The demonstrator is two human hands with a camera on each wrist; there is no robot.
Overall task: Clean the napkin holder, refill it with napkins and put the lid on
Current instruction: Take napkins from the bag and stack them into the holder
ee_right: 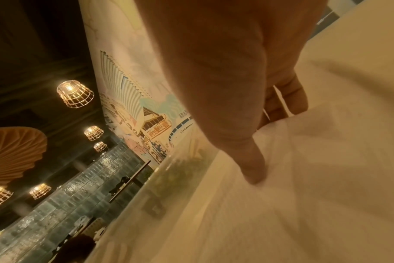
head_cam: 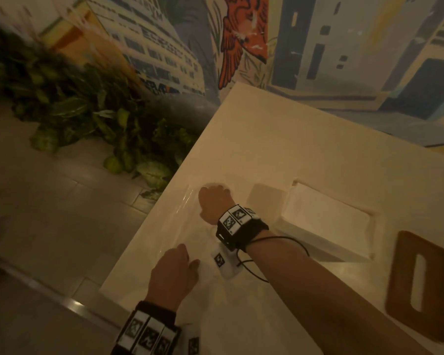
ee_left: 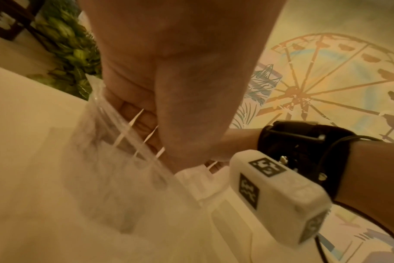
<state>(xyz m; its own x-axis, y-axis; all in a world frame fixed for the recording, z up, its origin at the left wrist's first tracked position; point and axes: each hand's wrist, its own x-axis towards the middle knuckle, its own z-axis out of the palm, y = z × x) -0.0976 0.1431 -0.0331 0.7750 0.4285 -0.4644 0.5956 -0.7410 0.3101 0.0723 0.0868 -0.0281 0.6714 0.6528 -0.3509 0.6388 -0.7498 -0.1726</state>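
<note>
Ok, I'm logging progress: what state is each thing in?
Recessed white napkin holder: uncovered.
Brown wooden slotted lid: off, flat on white counter.
Clear plastic napkin pack: gripped by both hands.
Left hand: fingers curled on pack.
Right hand: gripping pack's far end.

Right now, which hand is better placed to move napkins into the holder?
Probably the right hand: it grips the far end of the napkin pack, beside the holder. The left hand grips the near end, farther away.

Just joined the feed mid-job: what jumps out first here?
Both hands work a clear plastic pack of napkins at the counter's near-left edge: the left hand grips its near end, the right hand its far end. Right of them sits the recessed napkin holder, and the brown slotted lid lies beside it.
</note>
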